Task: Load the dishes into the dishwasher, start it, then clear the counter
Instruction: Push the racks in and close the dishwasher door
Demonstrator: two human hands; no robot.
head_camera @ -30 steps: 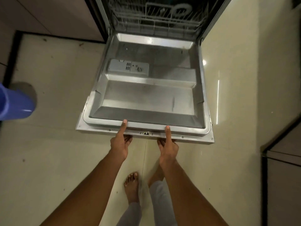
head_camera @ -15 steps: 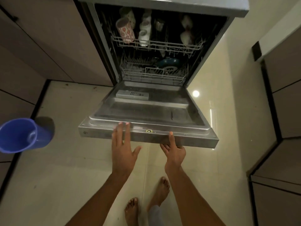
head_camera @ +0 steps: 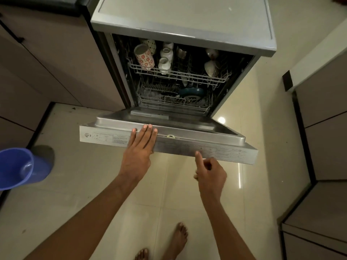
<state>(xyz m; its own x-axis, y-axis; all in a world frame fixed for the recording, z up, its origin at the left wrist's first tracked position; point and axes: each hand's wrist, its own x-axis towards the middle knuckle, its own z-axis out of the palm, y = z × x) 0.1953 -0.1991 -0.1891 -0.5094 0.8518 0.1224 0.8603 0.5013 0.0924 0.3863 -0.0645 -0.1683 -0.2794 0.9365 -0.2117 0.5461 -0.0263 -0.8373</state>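
The dishwasher door [head_camera: 169,139] stands partly raised, with loaded racks [head_camera: 178,76] visible behind it. The left hand [head_camera: 139,147] lies flat, fingers spread, on the door's top edge. The right hand [head_camera: 210,171], index finger extended, points at the control strip and grips nothing. Current step appears to be starting: select a programme, then push the door shut.

A blue plastic bucket [head_camera: 20,167] stands on the glossy cream floor tiles [head_camera: 78,186] at the left, near beige cabinet doors [head_camera: 47,59], with more cabinets [head_camera: 323,113] at right.

Silver dishwasher door [head_camera: 105,136]; red-flowered white cup [head_camera: 144,57]; teal bowl [head_camera: 191,91]; blue bucket [head_camera: 20,167].
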